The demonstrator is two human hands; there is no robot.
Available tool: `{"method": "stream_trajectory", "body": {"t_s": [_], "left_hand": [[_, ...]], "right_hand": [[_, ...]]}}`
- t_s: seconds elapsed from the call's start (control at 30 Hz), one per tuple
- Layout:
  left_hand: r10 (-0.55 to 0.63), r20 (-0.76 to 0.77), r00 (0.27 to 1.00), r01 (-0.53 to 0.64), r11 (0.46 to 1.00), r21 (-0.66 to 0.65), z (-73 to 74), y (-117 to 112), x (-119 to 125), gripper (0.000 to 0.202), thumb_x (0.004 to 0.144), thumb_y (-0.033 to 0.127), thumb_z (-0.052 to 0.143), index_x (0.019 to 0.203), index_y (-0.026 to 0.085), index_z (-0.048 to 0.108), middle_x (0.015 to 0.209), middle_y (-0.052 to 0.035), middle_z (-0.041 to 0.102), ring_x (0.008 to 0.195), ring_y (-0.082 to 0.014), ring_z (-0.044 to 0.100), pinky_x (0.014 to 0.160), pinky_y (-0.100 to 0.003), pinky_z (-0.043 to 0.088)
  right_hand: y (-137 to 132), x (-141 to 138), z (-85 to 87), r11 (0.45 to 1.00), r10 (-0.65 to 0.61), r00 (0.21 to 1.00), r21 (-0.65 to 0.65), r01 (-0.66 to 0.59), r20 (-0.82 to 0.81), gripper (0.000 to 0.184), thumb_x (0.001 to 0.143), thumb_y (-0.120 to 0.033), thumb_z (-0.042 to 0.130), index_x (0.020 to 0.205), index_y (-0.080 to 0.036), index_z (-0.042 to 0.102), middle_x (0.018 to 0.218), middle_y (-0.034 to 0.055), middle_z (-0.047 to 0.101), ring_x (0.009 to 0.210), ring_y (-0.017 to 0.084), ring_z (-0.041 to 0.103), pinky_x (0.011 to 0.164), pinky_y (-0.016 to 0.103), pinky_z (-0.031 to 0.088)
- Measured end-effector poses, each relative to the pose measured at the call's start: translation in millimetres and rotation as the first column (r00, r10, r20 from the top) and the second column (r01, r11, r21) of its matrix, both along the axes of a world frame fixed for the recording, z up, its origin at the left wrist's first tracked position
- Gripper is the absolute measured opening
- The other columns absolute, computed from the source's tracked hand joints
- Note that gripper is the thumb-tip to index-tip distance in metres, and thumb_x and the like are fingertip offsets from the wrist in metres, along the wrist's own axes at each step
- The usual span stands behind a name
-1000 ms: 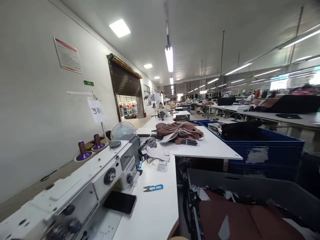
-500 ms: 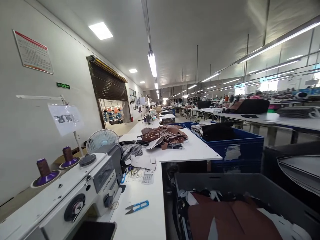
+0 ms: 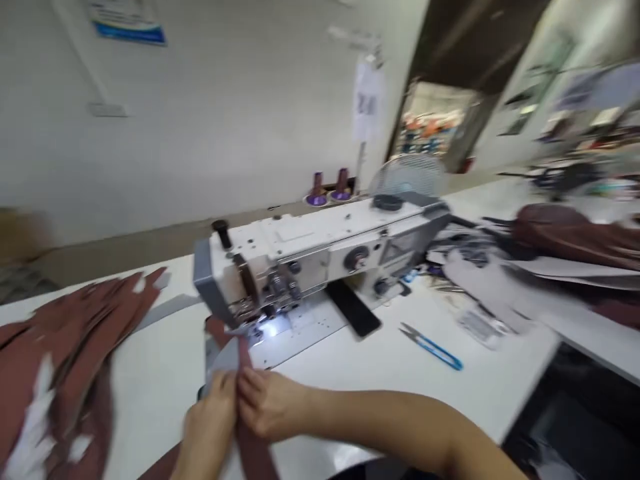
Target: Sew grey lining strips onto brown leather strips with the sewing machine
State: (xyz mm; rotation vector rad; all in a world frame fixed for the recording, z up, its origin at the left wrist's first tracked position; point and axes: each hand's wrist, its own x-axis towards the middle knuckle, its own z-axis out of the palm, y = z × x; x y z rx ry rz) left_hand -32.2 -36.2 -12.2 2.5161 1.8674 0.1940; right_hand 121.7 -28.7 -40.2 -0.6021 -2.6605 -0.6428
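Note:
The picture is smeared by head motion. My left hand [image 3: 207, 423] and my right hand [image 3: 273, 403] meet at the table's near edge, both closed on a narrow brown strip with grey backing [image 3: 235, 350]. The strip runs from my fingers up to the needle area of a white sewing machine [image 3: 320, 257], where a small lamp lights the plate. A black phone [image 3: 354, 308] lies flat on the machine bed to the right of the needle.
A heap of brown cut pieces [image 3: 60, 360] lies at the left on the white table [image 3: 350, 373]. Blue thread snips [image 3: 434, 347] rest to the right. Behind the machine stand two purple thread cones [image 3: 327, 188] and a small fan [image 3: 407, 177]. More brown material [image 3: 575, 233] lies at the far right.
The view has swung down and left from the workshop hall to the sewing machine. Both my hands, unseen before, are now in view holding the brown strip at the needle.

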Motion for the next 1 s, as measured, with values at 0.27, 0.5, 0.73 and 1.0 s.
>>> {"method": "stream_trajectory", "body": {"t_s": [0.27,0.5,0.73,1.0], "left_hand": [[0.145,0.166,0.975,-0.1,0.962,-0.255,-8.9,9,19,0.034,0.092,0.012,0.037,0.109,0.018,0.065,0.111,-0.0078,0.063,0.091,-0.0167,0.066,0.082,-0.029,0.052],[0.13,0.072,0.989,-0.084,0.887,-0.455,9.2,22,28,0.063,0.081,0.004,0.039,0.144,0.011,0.039,0.143,-0.0136,0.049,0.119,-0.0228,0.058,0.1,-0.034,0.045],[0.049,0.067,0.997,-0.007,0.85,-0.527,17.5,37,31,0.07,0.076,0.001,0.039,0.145,0.013,0.039,0.144,-0.0117,0.048,0.128,-0.0214,0.051,0.107,-0.031,0.039],[0.023,0.145,0.989,0.059,0.843,-0.535,12.1,41,25,0.07,0.074,0.002,0.04,0.143,0.013,0.042,0.14,-0.0109,0.052,0.128,-0.0226,0.051,0.108,-0.031,0.037]], "right_hand": [[-17,14,-12.8,1.0,-0.01,0.987,-0.012,0.008,-0.161,0.031,0.086,-0.015,0.05,0.105,0.006,0.064,0.105,0.029,0.066,0.102,0.036,0.064,0.09,0.05,0.05],[-21,10,-10.8,0.997,-0.033,0.983,-0.074,0.02,-0.182,0.025,0.081,-0.014,0.053,0.095,0.002,0.067,0.1,0.029,0.068,0.099,0.04,0.066,0.083,0.051,0.052],[-14,17,-10.0,0.998,-0.043,0.982,-0.051,0.034,-0.184,0.024,0.083,-0.012,0.05,0.096,0.002,0.066,0.098,0.0281,0.068,0.096,0.037,0.067,0.088,0.052,0.051],[-13,16,-4.4,0.999,-0.044,0.977,-0.025,0.04,-0.208,0.023,0.082,-0.01,0.05,0.092,0.002,0.065,0.091,0.0261,0.069,0.091,0.038,0.068,0.086,0.052,0.051]]}}
